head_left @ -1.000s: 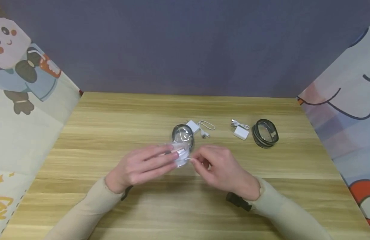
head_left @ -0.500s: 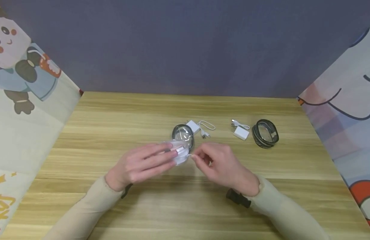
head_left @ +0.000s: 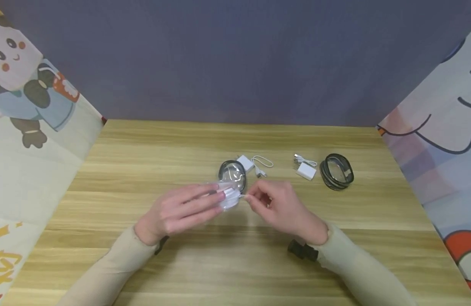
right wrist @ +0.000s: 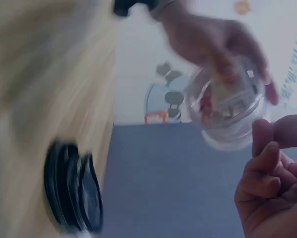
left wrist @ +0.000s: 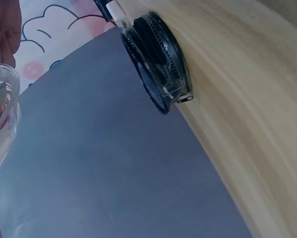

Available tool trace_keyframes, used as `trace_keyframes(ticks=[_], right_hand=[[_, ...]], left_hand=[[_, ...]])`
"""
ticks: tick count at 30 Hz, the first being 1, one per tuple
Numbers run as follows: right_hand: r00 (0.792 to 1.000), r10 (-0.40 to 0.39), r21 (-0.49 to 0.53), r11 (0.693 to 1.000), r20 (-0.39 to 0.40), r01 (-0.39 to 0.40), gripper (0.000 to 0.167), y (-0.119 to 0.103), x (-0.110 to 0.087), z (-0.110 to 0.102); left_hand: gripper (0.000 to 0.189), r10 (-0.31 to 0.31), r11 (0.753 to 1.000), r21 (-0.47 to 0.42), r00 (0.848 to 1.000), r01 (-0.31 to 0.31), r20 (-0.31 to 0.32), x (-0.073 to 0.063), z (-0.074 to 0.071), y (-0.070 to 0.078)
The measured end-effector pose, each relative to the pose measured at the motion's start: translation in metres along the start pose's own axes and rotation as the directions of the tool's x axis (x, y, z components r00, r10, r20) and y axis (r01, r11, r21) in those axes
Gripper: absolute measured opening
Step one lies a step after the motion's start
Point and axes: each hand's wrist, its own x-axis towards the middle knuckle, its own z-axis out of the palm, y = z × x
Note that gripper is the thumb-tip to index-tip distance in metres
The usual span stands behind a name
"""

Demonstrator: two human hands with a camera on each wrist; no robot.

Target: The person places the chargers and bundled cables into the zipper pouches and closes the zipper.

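Tabletop (head_left: pixel 235 272), black-rimmed case (head_left: pixel 234 173) beyond hands (head_left: pixel 187 208) (head_left: pixel 281 206)

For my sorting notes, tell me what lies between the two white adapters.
In the head view: a looped white cable by the left adapter, then bare tabletop toward the right adapter.

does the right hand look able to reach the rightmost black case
Probably yes: bare tabletop lies between the right hand and the black case, though that hand pinches a white strand.
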Motion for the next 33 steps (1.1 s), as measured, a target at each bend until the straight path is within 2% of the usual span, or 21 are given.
trace_keyframes(ticks=[5, 8, 11, 14, 17, 20, 22, 26, 33], right_hand=[[0.995, 0.092, 0.107, 0.990, 0.025, -0.094, 0.011, 0.000, 0.000, 0.000], [0.992, 0.122, 0.110, 0.986, 0.042, -0.126, 0.011, -0.003, 0.001, 0.001], [0.992, 0.120, 0.105, 0.987, 0.047, -0.125, 0.010, -0.005, 0.003, 0.002], [0.994, 0.099, 0.089, 0.991, 0.044, -0.102, 0.009, -0.005, 0.005, 0.003], [0.996, 0.077, 0.082, 0.993, 0.046, -0.081, 0.009, -0.004, 0.007, 0.004], [0.997, 0.054, 0.083, 0.995, 0.055, -0.058, 0.010, -0.004, 0.009, 0.005], [0.997, 0.038, 0.082, 0.996, 0.060, -0.043, 0.010, -0.004, 0.009, 0.005], [0.998, 0.013, 0.067, 0.998, 0.062, -0.017, 0.011, -0.005, 0.009, 0.005], [0.998, -0.004, 0.040, 0.999, 0.063, 0.002, 0.009, -0.008, 0.006, 0.003]], left_hand=[[0.015, -0.048, 0.999, -0.008, 0.999, 0.048, 0.016, -0.002, 0.001, 0.001], [0.017, -0.083, 0.996, -0.010, 0.995, 0.084, 0.061, -0.005, 0.001, 0.003], [0.022, -0.115, 0.993, -0.004, 0.985, 0.116, 0.129, -0.009, 0.001, 0.004], [0.029, -0.149, 0.988, -0.013, 0.964, 0.156, 0.220, -0.012, 0.001, 0.006], [0.038, -0.173, 0.981, -0.034, 0.932, 0.193, 0.318, -0.013, 0.003, 0.007], [0.043, -0.185, 0.975, -0.047, 0.906, 0.218, 0.381, -0.012, 0.006, 0.007], [0.045, -0.180, 0.976, -0.043, 0.897, 0.215, 0.403, -0.011, 0.008, 0.006], [0.046, -0.153, 0.982, -0.045, 0.905, 0.186, 0.396, -0.009, 0.010, 0.006], [0.040, -0.096, 0.993, -0.037, 0.950, 0.112, 0.298, -0.001, 0.009, 0.006]])
